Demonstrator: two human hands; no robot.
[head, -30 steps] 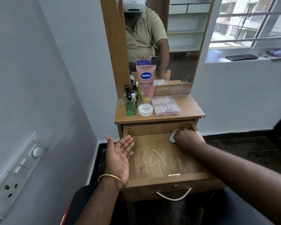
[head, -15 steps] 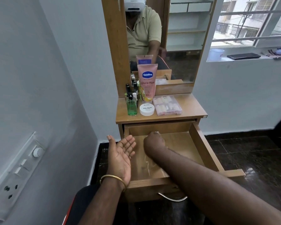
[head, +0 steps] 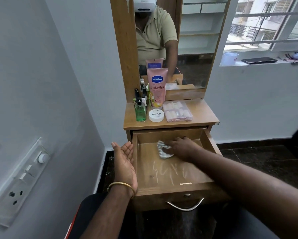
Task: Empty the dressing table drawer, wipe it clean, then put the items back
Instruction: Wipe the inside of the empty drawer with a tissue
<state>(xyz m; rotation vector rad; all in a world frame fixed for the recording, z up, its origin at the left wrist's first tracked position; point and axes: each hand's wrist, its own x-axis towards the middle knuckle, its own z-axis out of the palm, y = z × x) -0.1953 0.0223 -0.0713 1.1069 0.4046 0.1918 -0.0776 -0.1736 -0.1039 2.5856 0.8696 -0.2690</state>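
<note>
Hands: crumpled cloth (head: 163, 150), wooden drawer (head: 212, 144).

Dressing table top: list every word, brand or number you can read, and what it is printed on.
"Vaseline", "Gluta-Hya", "10X": pink lotion tube.
"NAIL POLISH": lid of the white round jar; the small brand line above it and the lines below are too blurred to read.
Green bottle, dark small bottles, clear plastic case: no readable text.

The wooden drawer (head: 212, 145) stands pulled fully out, its floor streaked with pale powdery marks. A crumpled striped cloth (head: 163, 150) lies on the floor near the back. On the dressing table top (head: 203, 116) stand a pink Vaseline tube (head: 157, 87), a green bottle (head: 140, 112), a white nail polish remover jar (head: 156, 115) and a clear nail box (head: 177, 111).
</note>
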